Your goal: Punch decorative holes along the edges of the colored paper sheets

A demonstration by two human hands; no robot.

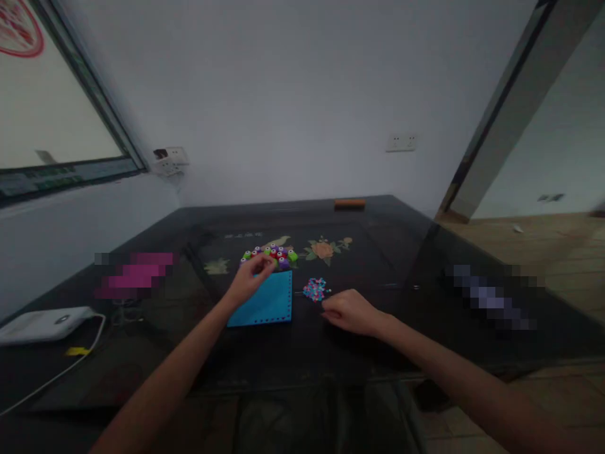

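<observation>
A bright blue square sheet (265, 301) lies on the dark table, with small dark marks along its right and lower edges. Over its upper left part is my left hand (253, 275), fingers curled and pinched; anything between the tips is too small to make out. Just behind that hand sits a cluster of green, purple and red pieces with eye-like white dots (278, 253). Right of the sheet is a small heap of pink, blue and white bits (314, 289). Close beside the heap, my right hand (352, 311) rests low, fingers closed and turned down, their tips partly hidden.
The glossy black table (293, 359) carries a printed flower pattern. A brown roll (350, 203) lies at its back edge. A white device (47, 325) with a cable, a blurred pink item (139, 274) and a yellow scrap are at left; a blurred pale item (489, 297) is at right.
</observation>
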